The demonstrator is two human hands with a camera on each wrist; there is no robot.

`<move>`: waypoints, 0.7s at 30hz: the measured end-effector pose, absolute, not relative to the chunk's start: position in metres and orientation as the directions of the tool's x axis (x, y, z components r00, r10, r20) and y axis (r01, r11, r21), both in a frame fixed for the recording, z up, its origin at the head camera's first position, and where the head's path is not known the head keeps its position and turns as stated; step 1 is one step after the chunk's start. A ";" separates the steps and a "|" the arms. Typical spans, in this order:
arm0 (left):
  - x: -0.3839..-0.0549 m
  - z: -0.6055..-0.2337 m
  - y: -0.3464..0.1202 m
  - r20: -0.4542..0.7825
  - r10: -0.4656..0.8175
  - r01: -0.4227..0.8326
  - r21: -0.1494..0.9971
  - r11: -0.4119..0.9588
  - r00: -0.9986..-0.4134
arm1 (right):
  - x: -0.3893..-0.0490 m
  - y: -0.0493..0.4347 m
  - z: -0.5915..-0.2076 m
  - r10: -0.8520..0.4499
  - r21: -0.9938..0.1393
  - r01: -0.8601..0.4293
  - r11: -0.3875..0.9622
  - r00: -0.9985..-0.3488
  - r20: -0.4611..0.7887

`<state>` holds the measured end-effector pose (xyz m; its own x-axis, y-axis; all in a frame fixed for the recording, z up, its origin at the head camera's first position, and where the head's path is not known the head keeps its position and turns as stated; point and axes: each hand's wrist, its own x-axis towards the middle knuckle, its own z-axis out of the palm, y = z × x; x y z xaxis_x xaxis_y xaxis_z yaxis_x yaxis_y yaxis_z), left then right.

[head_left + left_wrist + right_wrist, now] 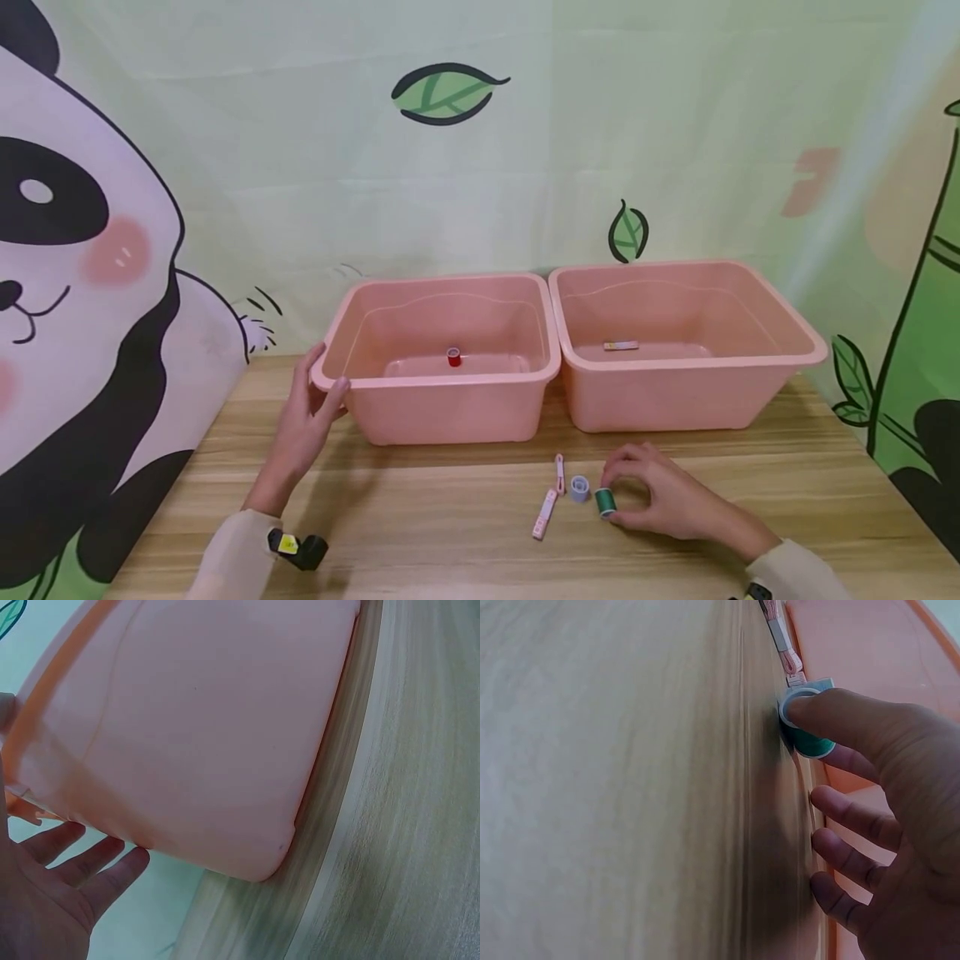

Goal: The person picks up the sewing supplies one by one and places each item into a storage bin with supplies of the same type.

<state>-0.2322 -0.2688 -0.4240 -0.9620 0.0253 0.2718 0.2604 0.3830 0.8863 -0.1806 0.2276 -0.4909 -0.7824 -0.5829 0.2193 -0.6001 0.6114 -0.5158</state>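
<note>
My right hand (663, 496) pinches a spool of green thread (605, 502) between thumb and index finger, low over the table. In the right wrist view the thumb lies on the end of the green spool (810, 742), with the other fingers spread below. My left hand (306, 417) grips the front left corner of the left pink basin (450, 412), thumb at the rim and fingers against its outer side (187, 735). Beside the green spool stands a pale blue-grey spool (580, 488). Left of that lie two narrow folded pink-and-white strips, one nearer (544, 514), one farther (559, 473).
A spool of red thread (453, 357) is inside the left basin. The right pink basin (660, 400) stands close beside it and contains a small pink-and-white strip (621, 346). Both stand on the wooden table (420, 517), before a printed panda backdrop (480, 200).
</note>
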 end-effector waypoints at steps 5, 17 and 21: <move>-0.233 -0.424 -0.269 0.281 0.025 0.271 0.890 0.366 -0.959 | -0.181 0.229 -0.486 -0.587 -0.530 -0.605 0.594 -0.777 0.228; -0.236 -0.428 -0.269 0.249 -0.018 0.228 0.915 0.334 -0.968 | -0.185 0.232 -0.447 -0.623 -0.532 -0.606 0.591 -0.762 0.176; -0.236 -0.429 -0.270 0.245 -0.027 0.222 0.913 0.343 -0.969 | -0.186 0.231 -0.428 -0.655 -0.500 -0.659 0.562 -0.724 0.219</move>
